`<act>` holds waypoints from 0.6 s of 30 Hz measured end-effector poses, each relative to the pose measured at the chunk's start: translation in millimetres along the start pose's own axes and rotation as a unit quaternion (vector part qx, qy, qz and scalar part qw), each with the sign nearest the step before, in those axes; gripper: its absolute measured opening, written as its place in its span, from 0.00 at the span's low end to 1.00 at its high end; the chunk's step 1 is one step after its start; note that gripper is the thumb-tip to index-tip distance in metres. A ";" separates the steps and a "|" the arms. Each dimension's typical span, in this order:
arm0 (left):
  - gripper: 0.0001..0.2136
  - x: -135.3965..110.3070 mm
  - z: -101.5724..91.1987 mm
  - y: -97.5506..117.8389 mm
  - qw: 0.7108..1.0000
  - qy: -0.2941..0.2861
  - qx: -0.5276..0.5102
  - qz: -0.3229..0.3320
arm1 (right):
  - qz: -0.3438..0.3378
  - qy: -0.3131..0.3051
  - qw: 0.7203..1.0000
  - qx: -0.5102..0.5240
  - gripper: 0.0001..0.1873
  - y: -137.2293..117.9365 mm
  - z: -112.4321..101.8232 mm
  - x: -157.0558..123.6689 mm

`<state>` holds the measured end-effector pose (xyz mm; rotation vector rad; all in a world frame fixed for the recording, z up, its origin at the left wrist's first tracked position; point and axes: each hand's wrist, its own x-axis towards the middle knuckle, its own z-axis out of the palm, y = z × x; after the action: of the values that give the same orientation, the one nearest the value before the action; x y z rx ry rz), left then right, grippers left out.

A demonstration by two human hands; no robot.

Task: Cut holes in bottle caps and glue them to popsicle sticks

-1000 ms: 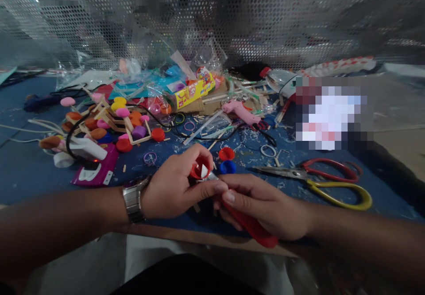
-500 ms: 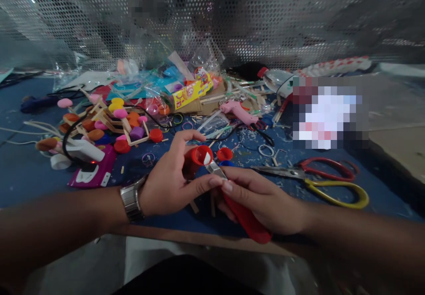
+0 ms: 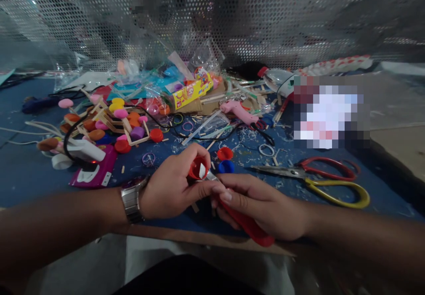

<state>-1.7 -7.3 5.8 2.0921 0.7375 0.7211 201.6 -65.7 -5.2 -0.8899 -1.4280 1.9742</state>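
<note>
My left hand (image 3: 171, 188) is curled around a small red plastic cup (image 3: 194, 168), its mouth turned toward me. In my right hand (image 3: 268, 204) is a utility knife (image 3: 252, 228) with a red handle, gripped near the blade end. The knife's metal blade (image 3: 210, 176) reaches to the cup's rim, and a pale tip shows inside the mouth. My left thumb presses against the knife close to my right thumb. Just beyond my hands lie a red cap (image 3: 225, 153) and a blue cap (image 3: 226, 167).
Scissors (image 3: 295, 172) with red and yellow handles lie at right. A pink glue gun (image 3: 239, 111) rests behind my hands. Stick models with coloured caps (image 3: 120, 114) and a purple box (image 3: 106, 164) are at left. A bottle (image 3: 277, 80) lies near the mesh screen (image 3: 186, 25).
My left hand has lowered slightly with the red cup, and its index finger has curled down around it. More of the blue cap shows. The knife has moved slightly down.
</note>
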 end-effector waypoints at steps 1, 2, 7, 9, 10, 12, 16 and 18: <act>0.17 -0.2 -0.1 0.4 1.000 0.001 -0.005 -0.002 | -0.003 -0.001 1.000 0.000 0.23 0.3 -0.3 0.0; 0.17 -0.3 -0.1 0.6 1.000 0.002 -0.006 -0.003 | -0.006 -0.003 1.000 0.003 0.23 0.6 -0.5 0.1; 0.19 -0.6 0.3 -1.2 1.000 0.000 0.010 0.007 | -0.008 0.002 1.000 0.024 0.22 2.3 -1.2 0.9; 0.21 -0.7 0.6 -2.6 1.000 0.004 0.014 0.017 | -0.005 0.010 0.999 0.034 0.22 3.2 -1.0 1.2; 0.22 -0.9 0.8 -3.2 1.000 0.007 0.016 0.021 | -0.007 0.013 0.999 0.041 0.22 3.8 -0.8 1.4; 0.21 -1.3 1.4 -4.0 0.999 0.014 0.020 0.033 | -0.015 0.018 0.998 0.058 0.21 4.8 -0.3 1.8; 0.18 -2.7 3.0 -4.9 0.999 0.026 0.009 0.042 | -0.018 0.021 0.997 0.073 0.21 5.1 0.2 2.3; 0.15 -3.4 3.5 -5.5 0.998 0.038 0.000 0.041 | -0.011 0.025 0.997 0.074 0.22 4.2 0.3 2.3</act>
<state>-2.9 -8.6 -1.3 2.1154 0.6953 0.8491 199.7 -65.4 -9.6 -0.8464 -1.2417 1.9976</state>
